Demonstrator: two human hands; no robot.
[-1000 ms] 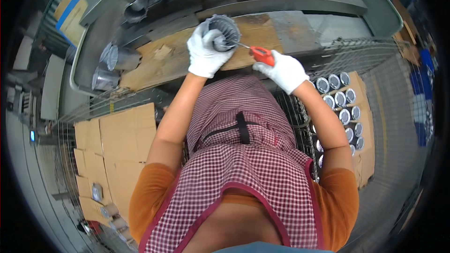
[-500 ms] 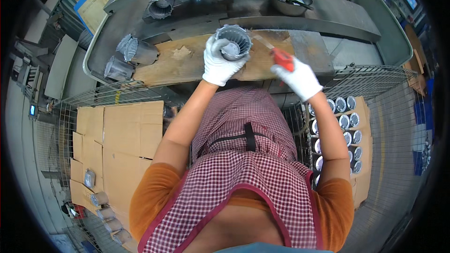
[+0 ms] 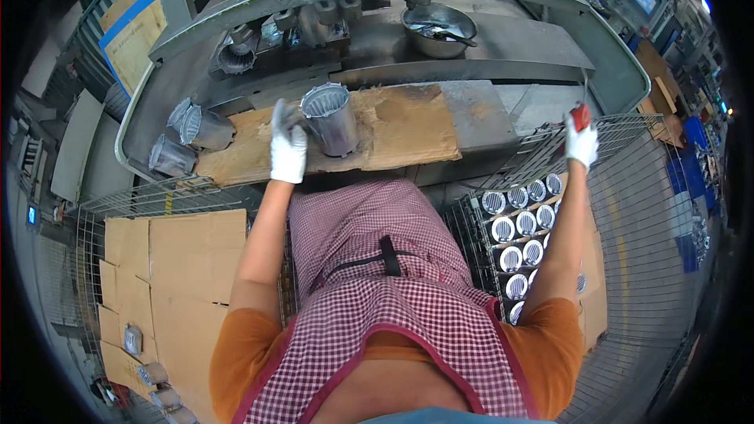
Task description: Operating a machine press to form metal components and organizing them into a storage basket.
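A grey, finned cylindrical metal casting [image 3: 333, 122] stands on the worn brown board [image 3: 408, 126], its ribbed rim upward. My left hand [image 3: 288, 149], in a white glove, is just left of it with fingers raised, slightly blurred, holding nothing. Far to the right, my gloved right hand [image 3: 581, 145] is closed around a red-handled tool [image 3: 581, 116]. A thin blade points up from its handle; its exact kind is too small to tell. Two similar castings, one farther [image 3: 206, 126] and one nearer [image 3: 171, 157], lie at the board's left end.
A metal bowl [image 3: 440, 35] with loose pieces sits on the machine bed behind the board. Another casting [image 3: 236, 58] lies at the back left. Wire carts flank me: flattened cardboard [image 3: 192, 267] at left, rows of round metal parts [image 3: 510, 257] at right.
My left hand has let go of the casting, which now stands on the board. My right hand has swung out to the right with the red-handled tool. The view has shifted.
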